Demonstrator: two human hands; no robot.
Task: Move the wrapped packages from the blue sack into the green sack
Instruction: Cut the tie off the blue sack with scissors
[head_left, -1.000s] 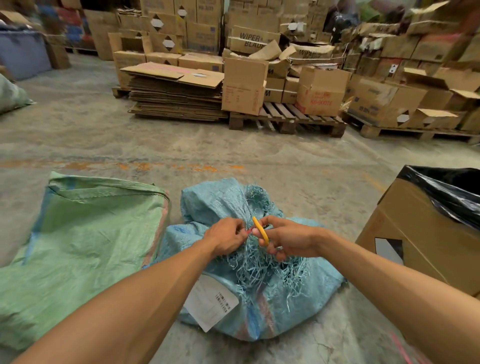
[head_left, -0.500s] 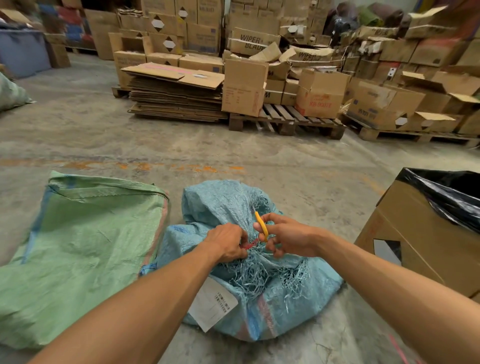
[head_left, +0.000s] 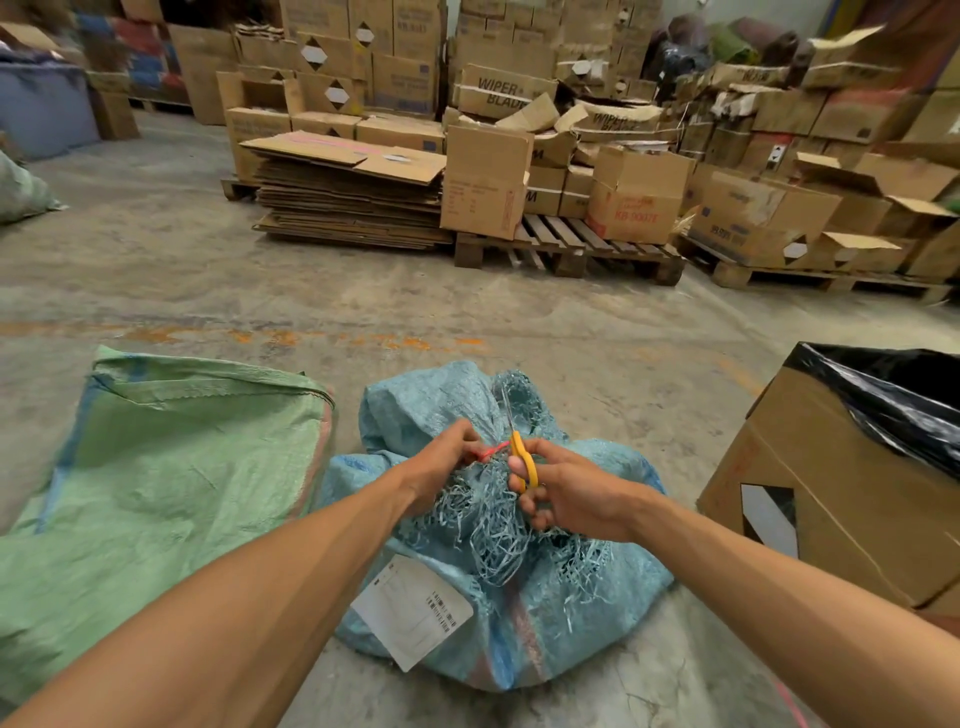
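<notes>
The blue woven sack (head_left: 582, 613) lies full on the concrete floor in front of me, its frayed neck bunched and tied with a red string (head_left: 491, 451). My left hand (head_left: 441, 467) pinches the red string at the neck. My right hand (head_left: 566, 493) grips yellow-handled scissors (head_left: 519, 452), blades pointing up beside the string. The green sack (head_left: 171, 483) lies flat to the left, its mouth at the far end. A white shipping label (head_left: 410, 608) sticks on the blue sack. The packages inside are hidden.
A cardboard box lined with a black bag (head_left: 852, 467) stands close on the right. Beyond, a stack of flattened cardboard (head_left: 353, 202) and wooden pallets (head_left: 571, 249) loaded with boxes line the back. Bare concrete floor (head_left: 363, 301) lies between.
My right hand has turned the scissors upright against the neck of the blue sack, and my left hand has pulled the red string out taut to the left.
</notes>
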